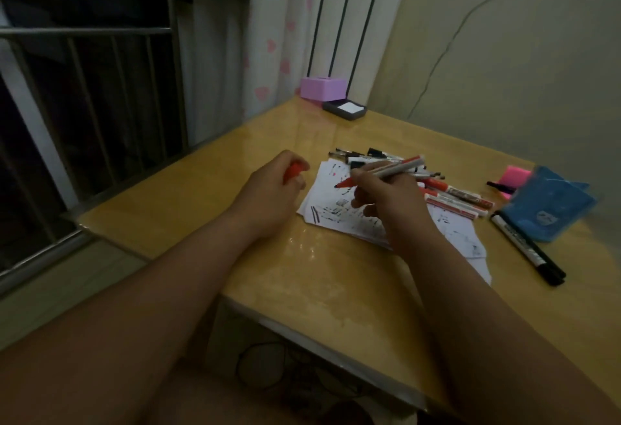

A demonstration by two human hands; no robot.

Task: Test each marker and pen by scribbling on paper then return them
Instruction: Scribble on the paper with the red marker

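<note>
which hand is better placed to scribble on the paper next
Right. The right hand grips the uncapped red marker with its tip over the paper; the left hand holds only the red cap, beside the paper.

Red cap [295, 169] mostly inside L hand [268, 191]

The table [208, 216] looks like pale wood under a clear glossy sheet (light glints off it near the front edge). The paper [324, 186] is matt white, ink-marked. The marker [400, 166] has a smooth plastic barrel with a slight sheen; its red cap [295, 169] looks plastic too. The bars [84, 31] are dull metal, the curtain [268, 21] thin cloth, the wall [504, 71] matt and cracked, the box [322, 88] matt pink plastic
</note>
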